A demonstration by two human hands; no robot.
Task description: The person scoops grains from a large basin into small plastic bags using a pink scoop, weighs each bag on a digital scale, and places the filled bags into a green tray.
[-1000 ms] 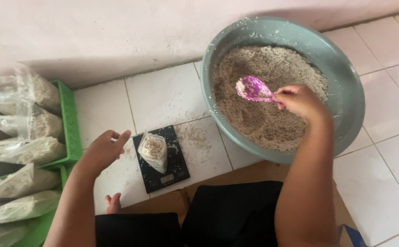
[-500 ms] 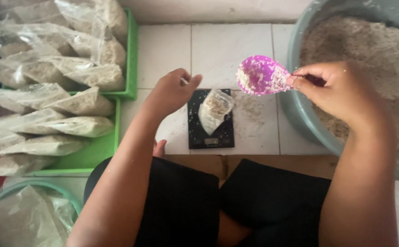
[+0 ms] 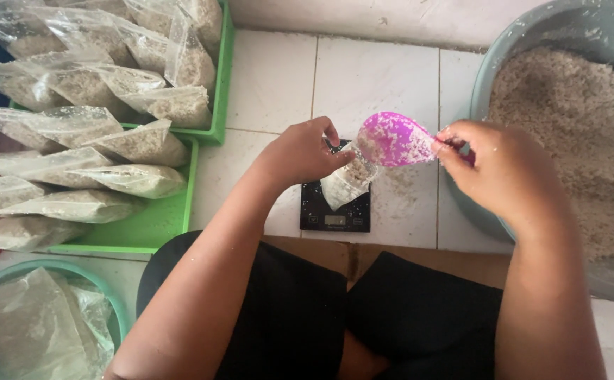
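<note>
Bag (image 3: 346, 184) on the scale (image 3: 335, 211) is pinched open by the left hand (image 3: 300, 151) so grain from the pink scoop (image 3: 391, 139), gripped by the right hand (image 3: 493, 165), lands inside.

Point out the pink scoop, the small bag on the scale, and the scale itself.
pink scoop (image 3: 391, 139): head view, on its grain-speckled bowl.
small bag (image 3: 343, 184): head view, on the filled lower part.
scale (image 3: 335, 219): head view, on its black front edge by the display.

Left hand (image 3: 303, 151) and right hand (image 3: 500, 172) forward, fingers curled, arms bent inward.
</note>
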